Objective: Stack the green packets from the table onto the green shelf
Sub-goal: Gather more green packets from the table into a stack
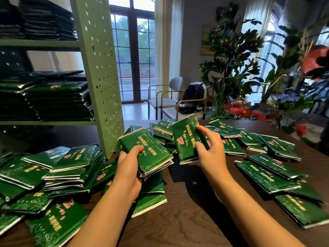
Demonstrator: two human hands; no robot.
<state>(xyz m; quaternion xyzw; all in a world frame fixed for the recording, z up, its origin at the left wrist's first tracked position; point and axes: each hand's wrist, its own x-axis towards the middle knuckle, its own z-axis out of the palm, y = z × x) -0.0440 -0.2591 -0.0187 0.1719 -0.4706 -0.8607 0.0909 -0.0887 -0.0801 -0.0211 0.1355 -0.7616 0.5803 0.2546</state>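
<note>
Many green packets with gold and pink print lie scattered over the dark wooden table (187, 207). My left hand (128, 168) grips a small stack of green packets (147, 152) from below, thumb on top, just right of the shelf's side panel. My right hand (208, 148) pinches a single green packet (185, 138) tilted on edge above the table centre. The green shelf (98, 68) stands at the left; a pile of shelved packets (58, 102) fills its middle level, and darker piles sit higher up.
Loose packet heaps (67, 168) crowd the table's left side, and more packets (272, 170) spread along the right. Behind the table stand two chairs with a dark bag (192, 97), tall plants and red flowers (238, 111), and glass doors.
</note>
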